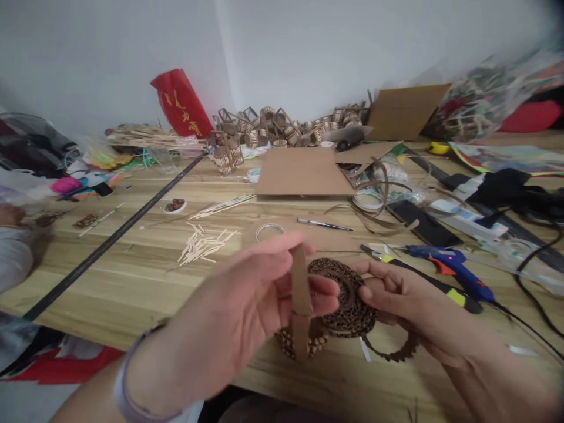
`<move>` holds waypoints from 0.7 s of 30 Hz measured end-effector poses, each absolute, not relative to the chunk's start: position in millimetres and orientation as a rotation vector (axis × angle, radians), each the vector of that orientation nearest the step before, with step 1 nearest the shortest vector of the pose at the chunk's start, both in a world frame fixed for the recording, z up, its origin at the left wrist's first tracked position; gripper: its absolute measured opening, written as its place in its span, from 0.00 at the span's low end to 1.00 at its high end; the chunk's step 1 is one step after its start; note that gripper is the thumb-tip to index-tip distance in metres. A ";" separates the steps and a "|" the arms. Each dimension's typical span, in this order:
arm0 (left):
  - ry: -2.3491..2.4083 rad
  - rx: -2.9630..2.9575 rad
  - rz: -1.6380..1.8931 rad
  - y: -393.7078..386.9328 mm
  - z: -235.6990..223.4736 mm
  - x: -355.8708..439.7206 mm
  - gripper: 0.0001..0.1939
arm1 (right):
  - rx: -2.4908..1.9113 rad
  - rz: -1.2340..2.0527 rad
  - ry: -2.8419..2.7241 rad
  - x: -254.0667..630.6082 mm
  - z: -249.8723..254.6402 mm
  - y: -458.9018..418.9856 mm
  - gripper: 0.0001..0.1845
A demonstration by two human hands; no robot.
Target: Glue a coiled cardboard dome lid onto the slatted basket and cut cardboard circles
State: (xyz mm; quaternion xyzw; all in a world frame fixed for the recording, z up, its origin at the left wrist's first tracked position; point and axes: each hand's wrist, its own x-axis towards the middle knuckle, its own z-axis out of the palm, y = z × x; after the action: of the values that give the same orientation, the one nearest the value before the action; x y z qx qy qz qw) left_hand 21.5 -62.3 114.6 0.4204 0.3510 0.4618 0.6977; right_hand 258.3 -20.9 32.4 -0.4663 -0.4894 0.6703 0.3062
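Note:
In my left hand (251, 294) is a flat brown strip (301, 285), held upright with the fingers curled behind it. Its lower end runs down to a dotted brown rim (288, 345), mostly hidden behind the hand and strip. My right hand (396, 294) pinches the edge of a round disc (341, 296) of tightly coiled brown corrugated cardboard. The disc is tilted towards me, and my left fingertips are close to its face. Under my right hand, a curved ring of brown corrugated strip (399, 355) lies on the table.
Cut sticks (205, 244) lie left of my hands. To the right are a blue glue gun (453, 264), yellow-black cutters (453, 294) and a phone (425, 223). A pen (324, 224) and cardboard sheet (304, 170) lie ahead, with small baskets (282, 126) heaped behind. Another person's sleeve (13, 258) shows at left.

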 end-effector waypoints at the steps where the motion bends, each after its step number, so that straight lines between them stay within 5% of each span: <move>1: 0.750 0.933 1.014 -66.1 108.2 26.6 0.17 | -1.262 1.783 -1.312 257.7 33.4 -23.9 0.32; 7: 0.848 1.079 0.947 -84.3 85.7 35.9 0.23 | -1.369 1.782 -1.427 253.4 32.7 -35.6 0.33; 14: 1.272 1.446 1.175 -101.2 59.1 6.3 0.17 | -1.393 1.797 -1.515 249.6 38.2 -36.0 0.34; 18: 1.303 1.910 0.972 -101.0 32.8 5.6 0.44 | -1.447 1.768 -1.547 248.7 41.6 -35.9 0.38; 21: 1.241 1.967 0.858 -94.6 20.1 11.6 0.48 | -1.450 1.756 -1.591 249.5 42.2 -37.6 0.39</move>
State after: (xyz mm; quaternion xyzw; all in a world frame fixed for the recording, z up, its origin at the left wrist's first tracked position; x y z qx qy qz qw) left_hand 11.6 -94.6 20.1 0.7502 0.4734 0.3274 0.3253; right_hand 249.5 -37.6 42.2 -0.5135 -0.5632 0.6217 0.1806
